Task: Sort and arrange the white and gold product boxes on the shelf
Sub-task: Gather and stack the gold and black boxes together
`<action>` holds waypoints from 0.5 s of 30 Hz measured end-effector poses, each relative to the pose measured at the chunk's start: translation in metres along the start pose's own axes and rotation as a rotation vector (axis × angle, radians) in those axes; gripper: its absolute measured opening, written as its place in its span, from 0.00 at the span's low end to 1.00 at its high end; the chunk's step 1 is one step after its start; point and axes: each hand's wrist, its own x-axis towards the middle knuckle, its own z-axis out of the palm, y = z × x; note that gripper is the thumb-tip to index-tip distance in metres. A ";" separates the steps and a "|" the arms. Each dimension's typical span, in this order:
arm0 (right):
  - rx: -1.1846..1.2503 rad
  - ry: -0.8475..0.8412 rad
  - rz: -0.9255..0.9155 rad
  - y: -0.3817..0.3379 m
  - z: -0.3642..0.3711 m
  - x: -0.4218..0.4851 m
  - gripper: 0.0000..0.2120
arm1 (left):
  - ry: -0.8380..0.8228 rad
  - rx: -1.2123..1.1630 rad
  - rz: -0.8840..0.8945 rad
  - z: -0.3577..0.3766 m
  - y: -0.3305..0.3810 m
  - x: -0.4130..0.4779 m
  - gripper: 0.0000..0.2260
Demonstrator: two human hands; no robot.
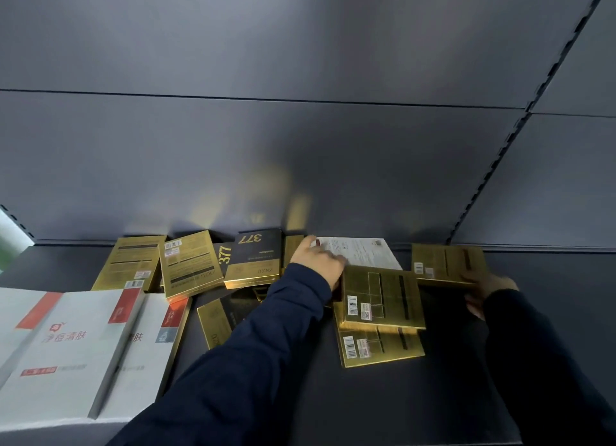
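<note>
Our left hand rests palm down on the far left corner of a white box lying flat near the back of the shelf, fingers curled over its edge; whether it grips or only presses, we cannot tell. Our right hand grasps the near right corner of a gold box at the far right, fingers under it and thumb on top.

Between the hands, two more gold boxes form a rough stack, the upper one overlapping the near edge of the white box. Both show barcode stickers, the print too small to read.

Left of the left hand lies a loose cluster: a black-and-gold box printed "377" upside down to us, with a second "377" on the dark box beside it. Two gold boxes lie askew further left, face down with barcode labels. A further gold-edged box lies near the left sleeve.

At the near left, large white boxes with red tabs lie overlapped in one group. They carry Chinese characters that appear to read "净痘清肤".

Assessment: sorting is at an early to middle stage. The white group is partly gathered, one white box remains among the gold, and the gold boxes need squaring and stacking.
</note>
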 end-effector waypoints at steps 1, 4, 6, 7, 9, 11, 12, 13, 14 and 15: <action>-0.061 0.009 -0.001 0.003 -0.004 -0.001 0.21 | 0.059 0.001 0.033 -0.001 -0.001 -0.001 0.17; -0.409 0.112 -0.101 0.011 -0.006 -0.001 0.33 | 0.456 -0.079 0.016 -0.007 -0.008 0.001 0.11; -0.509 0.198 -0.304 0.011 0.003 -0.012 0.30 | 0.577 -0.290 -0.079 -0.016 -0.012 0.001 0.09; -0.470 0.190 -0.421 0.010 0.009 -0.020 0.28 | 0.573 -0.458 -0.155 -0.022 -0.015 0.000 0.10; -0.286 0.042 -0.587 0.004 0.027 -0.037 0.27 | 0.542 -0.831 -0.310 -0.032 -0.020 -0.002 0.10; -0.144 -0.133 -0.634 -0.004 0.049 -0.055 0.25 | 0.525 -1.120 -0.405 -0.035 -0.028 -0.003 0.07; -0.135 -0.197 -0.653 -0.009 0.061 -0.066 0.26 | 0.522 -1.206 -0.419 -0.035 -0.032 -0.005 0.05; -0.137 -0.263 -0.658 -0.012 0.072 -0.072 0.27 | 0.516 -1.266 -0.426 -0.034 -0.036 -0.009 0.04; -0.137 -0.329 -0.664 -0.014 0.083 -0.080 0.27 | 0.508 -1.324 -0.440 -0.035 -0.039 -0.013 0.04; -0.139 -0.384 -0.660 -0.016 0.092 -0.085 0.27 | 0.501 -1.380 -0.457 -0.034 -0.043 -0.018 0.04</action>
